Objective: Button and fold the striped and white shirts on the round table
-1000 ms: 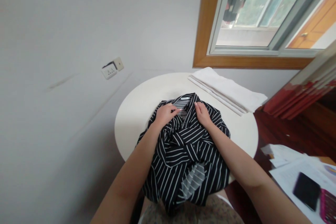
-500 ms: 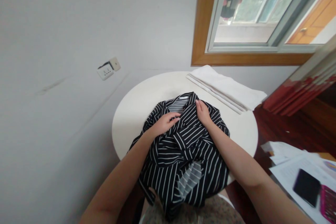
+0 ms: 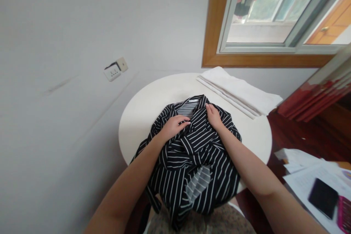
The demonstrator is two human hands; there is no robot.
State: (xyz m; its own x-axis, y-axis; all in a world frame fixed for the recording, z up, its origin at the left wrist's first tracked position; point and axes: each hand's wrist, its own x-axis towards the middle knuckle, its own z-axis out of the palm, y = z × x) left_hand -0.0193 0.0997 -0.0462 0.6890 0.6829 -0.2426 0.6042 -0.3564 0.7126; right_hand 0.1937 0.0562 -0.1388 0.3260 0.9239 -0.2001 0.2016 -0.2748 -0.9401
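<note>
A black shirt with white stripes (image 3: 192, 161) lies crumpled on a round white table (image 3: 142, 117), its lower part hanging over the near edge onto my lap. My left hand (image 3: 174, 125) lies on the shirt just left of the collar, fingers stretched toward the placket and pressing the cloth. My right hand (image 3: 214, 116) rests on the right side of the collar, fingers together and curled down onto the fabric. The grey inner collar with a pale label (image 3: 189, 106) shows between the hands.
A folded white cloth (image 3: 241, 93) lies at the table's far right, under a wood-framed window (image 3: 214, 44). A wall socket (image 3: 113, 71) is on the left wall. Papers (image 3: 298, 175), a black phone (image 3: 323, 197) and a pink object (image 3: 344, 214) lie at lower right.
My left hand slid from the collar down and left across the shirt front, dragging fabric toward the table's left edge. My right hand stayed at the collar.
</note>
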